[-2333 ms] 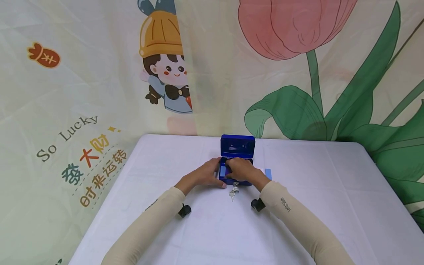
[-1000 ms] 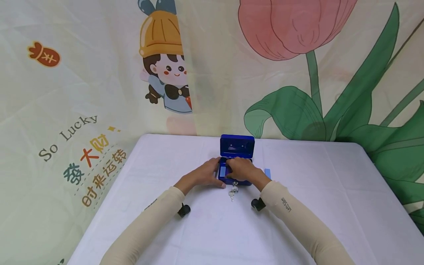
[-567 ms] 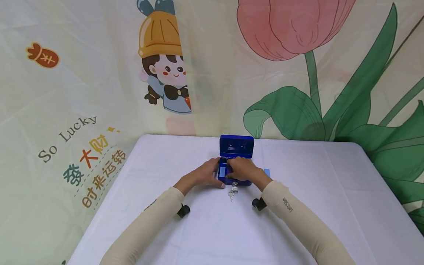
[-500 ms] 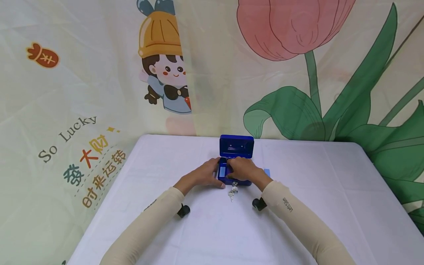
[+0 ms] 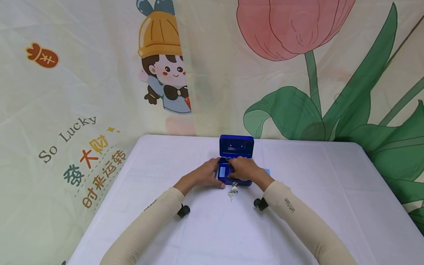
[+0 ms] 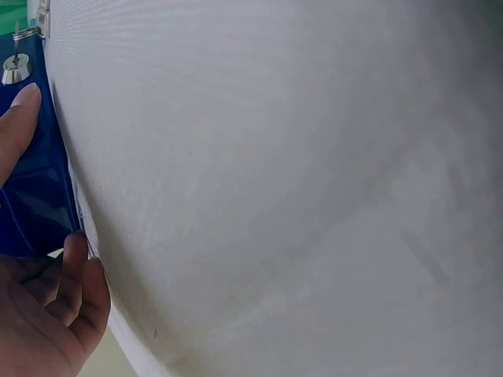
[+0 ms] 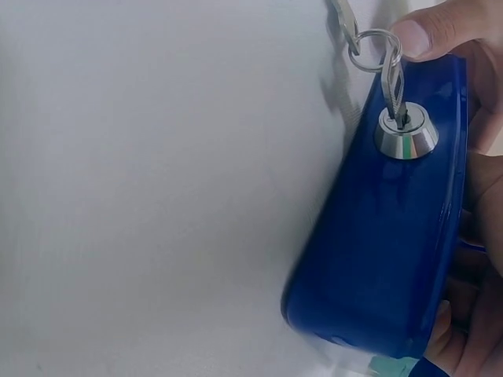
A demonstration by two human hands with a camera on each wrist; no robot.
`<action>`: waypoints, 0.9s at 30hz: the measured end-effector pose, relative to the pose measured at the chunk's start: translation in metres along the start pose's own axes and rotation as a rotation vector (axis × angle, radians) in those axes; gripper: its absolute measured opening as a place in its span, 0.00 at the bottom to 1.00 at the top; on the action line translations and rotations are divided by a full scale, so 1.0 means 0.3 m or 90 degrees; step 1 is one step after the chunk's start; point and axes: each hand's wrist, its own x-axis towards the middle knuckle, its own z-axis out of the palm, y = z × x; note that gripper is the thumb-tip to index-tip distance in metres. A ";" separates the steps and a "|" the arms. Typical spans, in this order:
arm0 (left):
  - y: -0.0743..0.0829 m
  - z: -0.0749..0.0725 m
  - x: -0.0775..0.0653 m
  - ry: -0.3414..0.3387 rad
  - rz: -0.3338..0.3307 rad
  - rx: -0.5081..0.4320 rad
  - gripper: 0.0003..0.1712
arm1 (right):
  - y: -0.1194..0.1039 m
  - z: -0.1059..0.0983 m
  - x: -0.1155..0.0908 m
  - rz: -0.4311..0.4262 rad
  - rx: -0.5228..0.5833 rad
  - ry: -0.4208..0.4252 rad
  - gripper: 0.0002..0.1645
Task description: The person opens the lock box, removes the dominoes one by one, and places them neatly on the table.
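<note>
A small blue metal cash box (image 5: 236,147) stands near the table's back edge, its lid raised. My left hand (image 5: 206,173) grips the box at its left side; in the left wrist view the thumb (image 6: 22,126) lies on the front wall beside the lock. Over the right half of the box, my right hand (image 5: 246,169) reaches down inside with bent fingers. I cannot tell what these fingers hold. A light blue piece (image 5: 222,171) shows within the box at left. From the silver lock (image 7: 405,132) on the front, a key on a ring (image 7: 376,50) sticks out.
A white cloth covers the table (image 5: 212,228). Just right of the box, a light blue flat thing (image 5: 267,171) shows partly behind my right wrist. A printed curtain (image 5: 212,73) hangs right behind the table. Black wrist cameras (image 5: 261,204) sit under both forearms.
My right hand has shifted slightly to the right within the box, and its wrist covers more of the light blue thing beside it. The left hand keeps its place.
</note>
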 end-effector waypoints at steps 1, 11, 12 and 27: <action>0.000 0.000 0.000 0.000 -0.001 0.000 0.64 | 0.000 -0.001 -0.001 0.000 -0.001 0.000 0.31; 0.006 -0.003 0.000 -0.003 -0.007 0.001 0.64 | 0.002 -0.010 -0.006 0.000 -0.009 0.000 0.32; 0.007 -0.004 0.000 -0.003 -0.006 0.001 0.64 | 0.002 -0.011 -0.007 0.000 -0.008 0.001 0.32; 0.009 0.001 -0.001 -0.002 -0.022 -0.001 0.65 | 0.003 -0.017 -0.025 -0.002 -0.013 0.017 0.30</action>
